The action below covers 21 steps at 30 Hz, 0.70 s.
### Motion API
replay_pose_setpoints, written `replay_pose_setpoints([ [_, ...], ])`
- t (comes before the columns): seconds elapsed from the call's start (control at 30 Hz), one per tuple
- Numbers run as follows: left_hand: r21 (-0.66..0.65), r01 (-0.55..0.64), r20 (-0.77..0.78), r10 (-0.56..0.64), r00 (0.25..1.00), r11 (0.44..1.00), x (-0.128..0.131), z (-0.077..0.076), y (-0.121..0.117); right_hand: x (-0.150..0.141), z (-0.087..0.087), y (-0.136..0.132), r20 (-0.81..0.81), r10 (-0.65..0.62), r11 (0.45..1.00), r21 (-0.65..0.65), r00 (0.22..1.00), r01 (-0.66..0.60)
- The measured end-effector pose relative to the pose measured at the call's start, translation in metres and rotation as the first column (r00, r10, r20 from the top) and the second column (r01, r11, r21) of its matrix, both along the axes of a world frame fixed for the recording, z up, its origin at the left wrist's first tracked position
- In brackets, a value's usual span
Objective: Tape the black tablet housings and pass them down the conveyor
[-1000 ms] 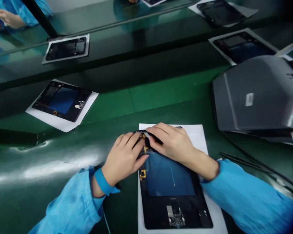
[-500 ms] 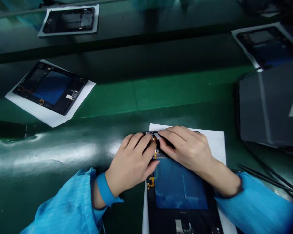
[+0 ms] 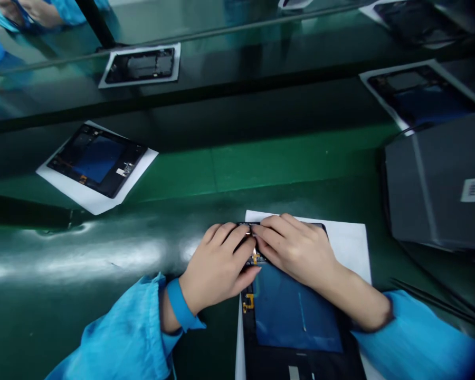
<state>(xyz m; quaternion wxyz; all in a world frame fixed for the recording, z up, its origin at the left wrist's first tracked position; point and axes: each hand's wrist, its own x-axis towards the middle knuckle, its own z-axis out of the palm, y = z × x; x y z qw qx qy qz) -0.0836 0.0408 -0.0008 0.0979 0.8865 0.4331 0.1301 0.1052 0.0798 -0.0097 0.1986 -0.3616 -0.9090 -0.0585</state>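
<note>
An opened tablet (image 3: pixel 298 311), with a blue-covered battery area and orange flex cables, lies on a white sheet (image 3: pixel 348 245) in front of me. My left hand (image 3: pixel 217 269), with a blue band at the wrist, has its fingers bent over the tablet's top left corner. Close beside it, my right hand (image 3: pixel 296 250) presses its fingertips together on the top edge, near a small board with orange flex. Whatever lies under the right fingertips is hidden. The two hands' fingertips nearly meet there.
Another opened tablet (image 3: pixel 97 158) rests on a sheet at the left. More stand along the conveyor at the back, such as one tablet (image 3: pixel 142 66) and another tablet (image 3: pixel 423 95). A dark grey box (image 3: pixel 435 190) with cables occupies the right. A co-worker's hands (image 3: pixel 31 13) show top left.
The view has tilted up a little, so things sit lower. My right fingertips have come closer to my left ones, covering the small light piece that showed by them before.
</note>
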Motion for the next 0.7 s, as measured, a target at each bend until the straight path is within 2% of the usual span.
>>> replay_pose_setpoints([
  [0.13,0.006,-0.044,0.025,0.044,0.999,0.999,-0.003,0.002,0.003,-0.005,0.005,-0.005,0.066,0.003,0.999,-0.046,0.998,0.000],
  [0.17,0.028,-0.096,0.026,0.095,0.995,0.995,-0.009,0.004,0.006,-0.007,0.006,-0.006,0.086,-0.001,0.998,-0.058,0.996,0.006],
  [0.23,0.099,-0.274,-0.022,0.277,0.961,0.957,-0.032,0.012,0.015,-0.009,0.009,-0.010,0.119,-0.004,0.997,-0.082,0.993,0.014],
  [0.27,0.145,-0.379,-0.071,0.391,0.918,0.914,-0.048,0.018,0.021,-0.009,0.010,-0.012,0.127,0.003,0.995,-0.097,0.992,0.010],
  [0.33,0.206,-0.564,-0.251,0.600,0.760,0.800,-0.084,0.033,0.036,-0.003,0.012,-0.018,0.110,0.046,0.991,-0.128,0.993,-0.032],
  [0.4,0.240,-0.639,-0.317,0.681,0.660,0.731,-0.120,0.046,0.050,0.012,0.012,-0.028,0.047,0.124,0.983,-0.139,0.991,-0.116],
  [0.47,0.241,-0.689,-0.384,0.719,0.578,0.683,-0.149,0.054,0.062,0.034,0.006,-0.041,-0.045,0.179,0.975,-0.124,0.983,-0.183],
  [0.53,0.220,-0.727,-0.461,0.726,0.510,0.650,-0.167,0.056,0.069,0.055,-0.001,-0.055,-0.143,0.179,0.976,-0.102,0.973,-0.195],
  [0.6,0.208,-0.761,-0.529,0.725,0.441,0.614,-0.177,0.059,0.074,0.071,-0.008,-0.066,-0.221,0.155,0.979,-0.093,0.963,-0.180],
  [0.7,0.212,-0.795,-0.606,0.715,0.349,0.568,-0.184,0.066,0.083,0.079,-0.011,-0.072,-0.266,0.132,0.980,-0.108,0.955,-0.166],
])
